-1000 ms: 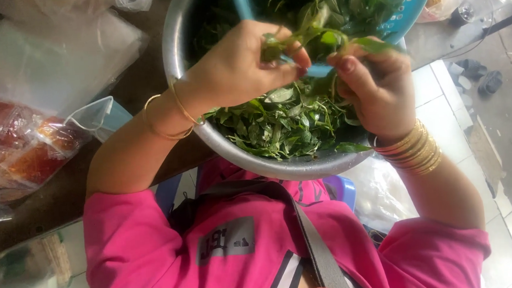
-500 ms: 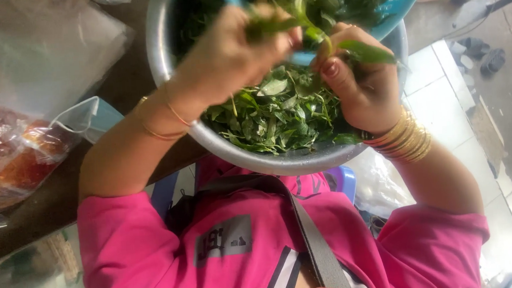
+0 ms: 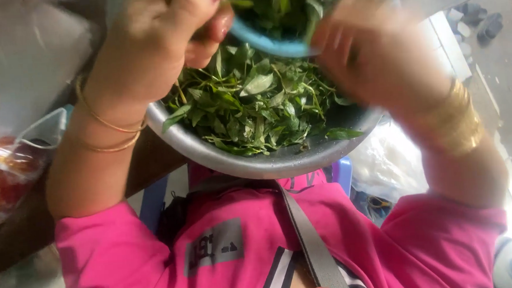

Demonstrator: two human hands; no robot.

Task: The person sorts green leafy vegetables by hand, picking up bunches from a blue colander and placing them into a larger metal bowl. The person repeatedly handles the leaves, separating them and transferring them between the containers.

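Plastic bag of red food (image 3: 4, 180) lying at far left, left hand (image 3: 163, 38) closing on a green stem above steel bowl (image 3: 268, 161) holding picked leaves (image 3: 254, 103), blue colander (image 3: 274, 43) sitting above, blurred right hand (image 3: 368, 56), grip unclear.

The metal bowl (image 3: 268, 161) is round and silver, and it sits just in front of the person's chest. It is filled with loose green leaves (image 3: 254, 103), many with thin stems, lying in a flat heap. A blue basket (image 3: 268, 44) with more greens inside rests tilted above the far side of the bowl, touching the leaves.
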